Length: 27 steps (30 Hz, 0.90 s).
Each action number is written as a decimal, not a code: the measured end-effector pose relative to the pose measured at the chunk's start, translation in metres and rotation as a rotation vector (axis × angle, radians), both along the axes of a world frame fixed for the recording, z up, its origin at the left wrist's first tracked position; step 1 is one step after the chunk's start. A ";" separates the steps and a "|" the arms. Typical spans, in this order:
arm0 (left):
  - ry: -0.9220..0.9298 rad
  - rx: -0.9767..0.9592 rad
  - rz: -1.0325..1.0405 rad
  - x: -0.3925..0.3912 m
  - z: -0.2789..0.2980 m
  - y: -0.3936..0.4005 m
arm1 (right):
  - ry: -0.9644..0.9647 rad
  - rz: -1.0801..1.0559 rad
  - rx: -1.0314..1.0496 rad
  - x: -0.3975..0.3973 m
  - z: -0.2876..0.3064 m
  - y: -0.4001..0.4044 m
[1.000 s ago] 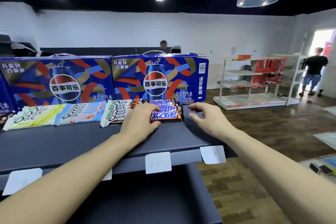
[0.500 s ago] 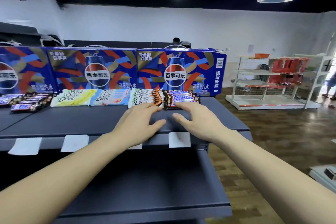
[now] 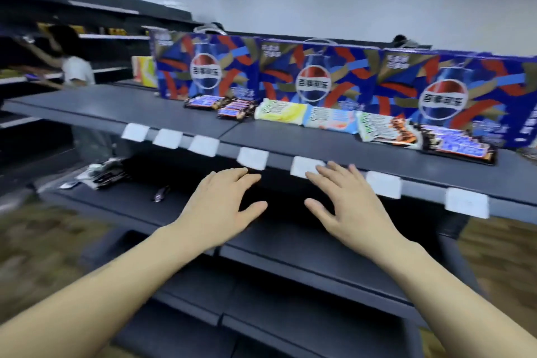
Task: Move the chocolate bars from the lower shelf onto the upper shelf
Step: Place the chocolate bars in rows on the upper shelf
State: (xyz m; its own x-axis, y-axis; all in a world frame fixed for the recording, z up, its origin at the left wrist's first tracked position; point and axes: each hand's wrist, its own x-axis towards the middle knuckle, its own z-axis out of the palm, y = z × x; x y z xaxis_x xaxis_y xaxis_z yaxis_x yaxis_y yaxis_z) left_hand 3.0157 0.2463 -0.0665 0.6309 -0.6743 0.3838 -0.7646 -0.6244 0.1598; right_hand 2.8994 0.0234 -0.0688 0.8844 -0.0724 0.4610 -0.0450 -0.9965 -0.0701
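Pepsi boxes (image 3: 313, 73) at back, person (image 3: 74, 67) far left.

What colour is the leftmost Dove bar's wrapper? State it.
Pale yellow with white, on the Dove bar on the upper shelf; head view.

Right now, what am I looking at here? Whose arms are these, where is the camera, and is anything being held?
There is no machine: these are a person's two bare arms, filmed by a camera worn on their head, looking forward and down. The picture is blurred.

The left hand and right hand are both spread open, in front of the edge of the upper shelf, and hold nothing.

On that shelf, chocolate bars lie in a row: dark Snickers bars, a yellow Dove bar, a pale blue Dove bar, more Dove bars and more Snickers. Behind them stand blue Pepsi boxes.

On the lower shelf, at the left, lies a small pile of wrapped bars, probably those to be moved. Another person stands far left.
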 end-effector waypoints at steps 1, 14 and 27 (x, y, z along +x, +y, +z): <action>0.020 -0.011 0.025 0.001 -0.005 0.020 | -0.004 0.021 -0.016 0.008 -0.001 0.018; 0.036 -0.002 0.308 0.016 -0.068 0.219 | 0.189 0.340 0.159 0.093 -0.065 0.234; 0.136 0.033 0.492 0.096 -0.138 0.282 | 0.360 0.447 0.234 0.202 -0.129 0.301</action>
State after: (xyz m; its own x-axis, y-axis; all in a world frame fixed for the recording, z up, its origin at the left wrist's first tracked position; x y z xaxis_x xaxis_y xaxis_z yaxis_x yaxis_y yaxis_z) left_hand 3.1118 0.5286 -0.2049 0.9196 -0.2950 0.2593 -0.3522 -0.9116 0.2119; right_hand 3.1015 0.3239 -0.1982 0.9497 0.2776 0.1449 0.3115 -0.8845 -0.3473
